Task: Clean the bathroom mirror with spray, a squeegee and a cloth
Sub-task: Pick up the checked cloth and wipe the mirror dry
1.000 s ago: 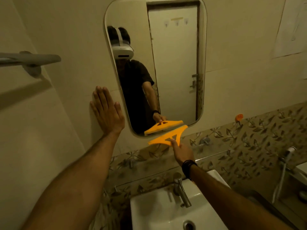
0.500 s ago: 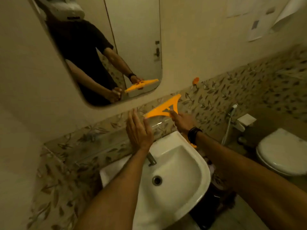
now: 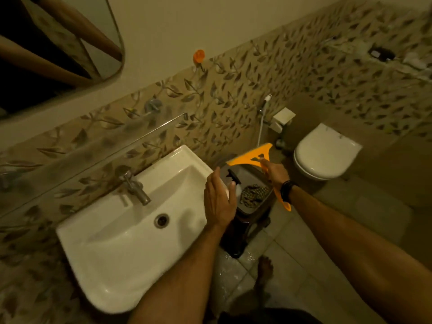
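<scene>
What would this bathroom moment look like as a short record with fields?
right hand: grips the orange squeegee above the stool
left hand: fingers straight, holds nothing, near the spray bottle
stool: dark, between sink and toilet, carries bottle and cloth
spray bottle: on the stool, dark trigger head
cloth: patterned, crumpled beside the bottle
mirror: upper left, above the sink
</scene>
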Tool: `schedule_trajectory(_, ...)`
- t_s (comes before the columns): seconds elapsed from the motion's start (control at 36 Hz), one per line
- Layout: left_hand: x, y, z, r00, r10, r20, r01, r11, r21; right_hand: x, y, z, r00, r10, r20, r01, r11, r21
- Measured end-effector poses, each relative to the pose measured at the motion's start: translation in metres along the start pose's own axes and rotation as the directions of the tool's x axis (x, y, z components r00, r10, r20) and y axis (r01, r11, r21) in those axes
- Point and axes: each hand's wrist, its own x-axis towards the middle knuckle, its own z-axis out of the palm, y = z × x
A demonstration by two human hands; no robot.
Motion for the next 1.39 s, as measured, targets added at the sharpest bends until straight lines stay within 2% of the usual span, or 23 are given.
schedule_trajectory(0.08,-0.004,0.002,0.035,0.994,0.016,0.107,-0.021,0.999,0.046,0.027,0.019,-0.026,0.997,0.076,-0.006,-0.077,0.994,-0.073)
schedule_trajectory(0.14,-0.007,-0.001,0.057,0.983,-0.024,0.181,0.011,0.997,0.075,0.048,0.032,-0.039,0.994,0.112,0.012,-0.110,0.987,-0.113)
schedule_trajectory(0.25,-0.006,-0.001,0.103,0.966,-0.137,0.218,0.098,0.979,0.180,0.099,0.051,-0.060,0.982,0.161,0.094,-0.146,0.978,-0.146)
schedule_trajectory(0.33,-0.004,0.004,0.131,0.915,-0.281,0.290,0.209,0.944,0.256,0.145,0.065,-0.066,0.979,0.109,0.174,-0.058,0.960,-0.275)
schedule_trajectory(0.42,0.004,-0.003,0.165,0.820,-0.434,0.374,0.387,0.901,0.197,0.188,0.078,-0.065,0.965,0.033,0.260,0.076,0.914,-0.398)
schedule_trajectory(0.47,0.009,-0.006,0.183,0.771,-0.521,0.366,0.490,0.852,0.182,0.218,0.087,-0.064,0.954,-0.011,0.300,0.161,0.862,-0.480)
schedule_trajectory(0.53,0.010,-0.014,0.200,0.718,-0.600,0.352,0.575,0.797,0.185,0.238,0.086,-0.058,0.936,0.013,0.353,0.196,0.812,-0.550)
schedule_trajectory(0.61,0.009,-0.034,0.221,0.681,-0.648,0.341,0.630,0.756,0.178,0.267,0.085,-0.040,0.906,0.038,0.422,0.267,0.722,-0.639)
schedule_trajectory(0.75,0.012,-0.072,0.259,0.606,-0.724,0.330,0.720,0.675,0.160,0.314,0.099,0.000,0.840,0.002,0.543,0.405,0.663,-0.629)
schedule_trajectory(0.83,0.014,-0.094,0.281,0.567,-0.752,0.334,0.759,0.636,0.143,0.343,0.117,0.025,0.787,-0.018,0.617,0.470,0.664,-0.581)
schedule_trajectory(0.89,0.018,-0.098,0.290,0.545,-0.772,0.328,0.788,0.605,0.115,0.360,0.136,0.040,0.766,0.019,0.643,0.484,0.641,-0.596)
schedule_trajectory(1.03,0.011,-0.119,0.309,0.503,-0.795,0.339,0.823,0.561,0.092,0.388,0.165,0.065,0.750,0.037,0.660,0.483,0.651,-0.586)
schedule_trajectory(1.19,-0.011,-0.159,0.333,0.450,-0.818,0.359,0.860,0.505,0.072,0.403,0.188,0.069,0.767,0.048,0.640,0.519,0.540,-0.663)
schedule_trajectory(1.31,0.011,-0.137,0.325,0.432,-0.829,0.355,0.867,0.490,0.091,0.394,0.195,0.053,0.761,-0.193,0.620,0.642,0.368,-0.673)
schedule_trajectory(1.33,0.013,-0.136,0.325,0.422,-0.834,0.355,0.870,0.482,0.099,0.388,0.195,0.047,0.739,-0.261,0.622,0.673,0.346,-0.654)
schedule_trajectory(1.39,0.016,-0.137,0.324,0.399,-0.845,0.355,0.882,0.460,0.103,0.380,0.199,0.039,0.635,-0.320,0.703,0.772,0.292,-0.564)
